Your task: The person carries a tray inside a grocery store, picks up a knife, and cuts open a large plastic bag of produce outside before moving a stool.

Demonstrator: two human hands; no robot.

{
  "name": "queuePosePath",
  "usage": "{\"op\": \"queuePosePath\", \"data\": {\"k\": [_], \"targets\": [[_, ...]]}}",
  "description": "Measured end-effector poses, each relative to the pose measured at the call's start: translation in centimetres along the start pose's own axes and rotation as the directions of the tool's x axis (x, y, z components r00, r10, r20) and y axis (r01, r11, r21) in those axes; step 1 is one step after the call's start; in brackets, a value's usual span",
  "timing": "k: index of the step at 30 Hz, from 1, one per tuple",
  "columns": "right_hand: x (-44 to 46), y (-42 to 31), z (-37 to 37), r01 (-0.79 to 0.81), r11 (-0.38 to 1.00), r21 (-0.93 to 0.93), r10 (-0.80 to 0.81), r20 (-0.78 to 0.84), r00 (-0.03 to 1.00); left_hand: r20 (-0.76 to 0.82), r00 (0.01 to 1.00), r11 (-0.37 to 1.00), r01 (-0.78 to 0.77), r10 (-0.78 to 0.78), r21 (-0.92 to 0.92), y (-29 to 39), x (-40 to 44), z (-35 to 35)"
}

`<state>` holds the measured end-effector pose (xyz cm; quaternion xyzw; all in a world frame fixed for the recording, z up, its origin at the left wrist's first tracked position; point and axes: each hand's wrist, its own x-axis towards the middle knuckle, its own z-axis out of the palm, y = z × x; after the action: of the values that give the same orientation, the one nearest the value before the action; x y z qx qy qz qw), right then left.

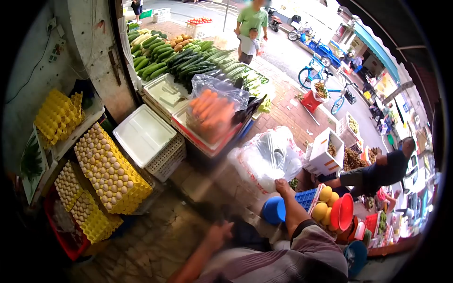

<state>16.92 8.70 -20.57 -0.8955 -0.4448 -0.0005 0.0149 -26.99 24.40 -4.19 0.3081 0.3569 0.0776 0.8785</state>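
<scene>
Nearer the clear plastic bag [265,162], which spreads toward eleven o'clock with no plain long axis, the person's right hand [283,187] appears to pinch its edge, while the blurred left hand [221,233], its grip impossible to tell, has it at one o'clock.

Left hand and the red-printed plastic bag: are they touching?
Apart. The head view shows the left hand, blurred, nearer the wearer's body, with floor visible between it and the plastic bag.

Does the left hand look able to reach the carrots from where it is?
Probably not without stepping forward: the left hand looks well short of the carrots, with floor between them.
</scene>
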Motion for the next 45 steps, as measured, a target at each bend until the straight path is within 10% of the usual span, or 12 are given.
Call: {"op": "queuePosePath", "data": {"k": [6,19,25,32,35,36,38,45], "targets": [[-11.2,-8.9,4.7,0.190,0.977,0.092,-0.202,0.147,0.968,-0.016,0.991,0.984,0.132,-0.134,-0.120,0.4,-4.1,-3.1],[-19.1,-21.4,7.2,0.361,0.825,0.435,-0.474,0.185,0.861,-0.016,0.994,0.946,-0.104,0.104,-0.306,0.2,-12.0,-2.4],[-19.7,-22.0,4.3,-0.116,0.699,0.706,-0.229,0.374,0.899,-0.081,0.992,0.928,-0.115,0.091,-0.354,-3.8,-14.8,-2.9],[-19.4,-24.2,-2.7,-0.101,0.720,0.687,-0.206,0.350,0.914,-0.092,0.977,0.902,-0.213,0.192,-0.376,-5.0,-17.8,-6.0],[-19.2,-23.2,6.3,0.247,0.890,0.384,-0.390,0.358,0.848,-0.143,0.981,0.917,-0.173,0.129,-0.358,-5.9,-18.4,-9.7],[-19.9,-24.0,4.9,0.034,0.918,0.395,-0.228,0.456,0.860,-0.161,0.982,0.925,-0.151,0.100,-0.349,-6.0,-19.1,-10.9],[-20.2,-24.0,6.3,0.178,0.936,0.303,-0.304,0.443,0.844,-0.186,0.979,0.912,-0.149,0.082,-0.383,-6.1,-20.0,-12.4],[-22.8,-28.0,4.2,-0.171,0.926,0.337,0.086,0.253,0.964,-0.221,0.973,0.949,-0.127,0.063,-0.288,-5.7,-22.7,-19.2]]}}
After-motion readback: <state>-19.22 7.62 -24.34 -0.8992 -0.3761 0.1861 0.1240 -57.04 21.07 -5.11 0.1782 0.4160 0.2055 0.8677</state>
